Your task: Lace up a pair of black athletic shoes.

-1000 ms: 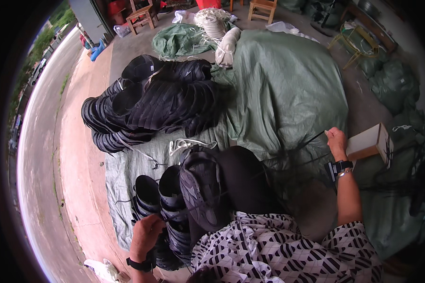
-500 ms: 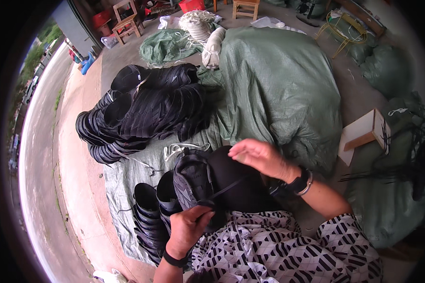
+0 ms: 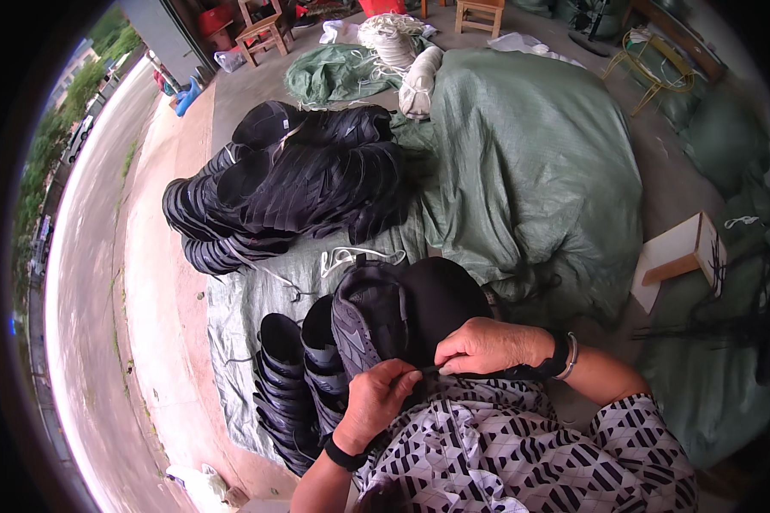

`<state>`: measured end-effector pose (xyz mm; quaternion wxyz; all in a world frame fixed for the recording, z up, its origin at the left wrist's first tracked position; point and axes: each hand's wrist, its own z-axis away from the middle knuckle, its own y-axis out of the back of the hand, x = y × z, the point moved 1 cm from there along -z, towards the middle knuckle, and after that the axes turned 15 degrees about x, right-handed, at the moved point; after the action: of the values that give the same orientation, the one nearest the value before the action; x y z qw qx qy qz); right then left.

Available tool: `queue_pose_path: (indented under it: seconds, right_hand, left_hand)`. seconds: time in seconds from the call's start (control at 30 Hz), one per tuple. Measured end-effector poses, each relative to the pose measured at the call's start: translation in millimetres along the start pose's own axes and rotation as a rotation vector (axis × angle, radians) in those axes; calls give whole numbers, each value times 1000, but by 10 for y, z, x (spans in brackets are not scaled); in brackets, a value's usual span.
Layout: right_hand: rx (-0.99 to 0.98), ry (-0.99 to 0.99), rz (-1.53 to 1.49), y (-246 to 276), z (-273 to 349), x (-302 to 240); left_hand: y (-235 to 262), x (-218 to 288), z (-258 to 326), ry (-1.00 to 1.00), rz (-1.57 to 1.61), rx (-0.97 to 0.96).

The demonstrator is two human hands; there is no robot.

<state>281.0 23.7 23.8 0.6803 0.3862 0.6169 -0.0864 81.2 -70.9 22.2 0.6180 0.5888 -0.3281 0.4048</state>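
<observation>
Left hand (image 3: 373, 403), lower middle of the frame: thumb and fingers together, seemingly clamped on a thin dark lace (image 3: 429, 369). Black band (image 3: 344, 456) at the wrist.

Right hand (image 3: 496, 346), just to the right of it: pinched likewise on the lace, its fingertips near the left hand's but apart. Silver bangle (image 3: 571, 357) at the wrist.

Shoe (image 3: 370, 321), dark grey and black, one: below centre of the frame, beside a dark knee (image 3: 443, 286), its lower part hidden by the left hand. Whether it rests on the lap cannot be told.

Stacked shoes (image 3: 282, 380), dark, nested in columns: lower left, on a pale green sheet (image 3: 233, 368).

Shoe heap (image 3: 291, 184), black: upper left of centre.

White cord (image 3: 331, 262), looped: just above the shoe.

Green tarp (image 3: 530, 154), bunched: upper right of centre.

Dark strands (image 3: 761, 295), tangled: right edge.

Risks, by judgement: the lace could slip, being thin and held only by fingertips; a hard pull could drag the shoe off the knee — no hand grips its body; a brush from the left forearm could tip the stacked shoes.

Markings: pale emblem on the shoe's side; small white tag inside one shoe of the heap — lettering too small to read.
</observation>
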Motion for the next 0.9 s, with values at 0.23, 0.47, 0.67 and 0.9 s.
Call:
queue_pose_path:
  seconds: [0.23, 0.47, 0.67, 0.9]
  right_hand:
    - [100, -259, -199, 22, -190, -32]
    - [281, -211, -214, 264, -538, -19]
    - [205, -323, 49, -116, -896, 165]
    - [319, -185, 29, -314, -516, 163]
  left_hand:
    - [91, -111, -65, -227, -129, 403]
    - [167, -659, -235, 185, 390, 350]
    - [142, -681, -243, 156, 460, 312]
    - [129, -692, -204, 176, 516, 326]
